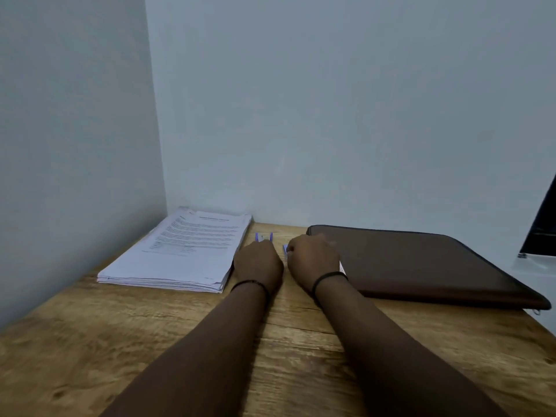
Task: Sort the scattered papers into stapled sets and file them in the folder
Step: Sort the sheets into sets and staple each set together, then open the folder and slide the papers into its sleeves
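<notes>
My two arms reach forward across the wooden desk (90, 341), which stands in the corner of two pale walls. My left hand (258, 263) lies knuckles up just beside the right edge of the stack of papers (180, 254), its fingers curled down over a small purple and silver thing (264, 237), probably a stapler, of which only the far end pokes out past my fingertips; I cannot tell whether I am gripping it or merely resting on it. My right hand (313, 260) sits close beside the left, the two a narrow gap apart, fingers curled under, with a bit of another purple object (285, 248) showing at my knuckles; what it is and whether I hold it I cannot tell. Each wrist wears a thin dark band. The papers lie in one thick, slightly uneven pile at the far left of the desk against the corner, printed text on the top sheet. The brown folder (421, 260), zipped and closed, lies flat at the far right, just beside my right hand. A corner of white paper peeks out between my right wrist and the folder's near edge. A dark object (541, 224) stands at the right border.
</notes>
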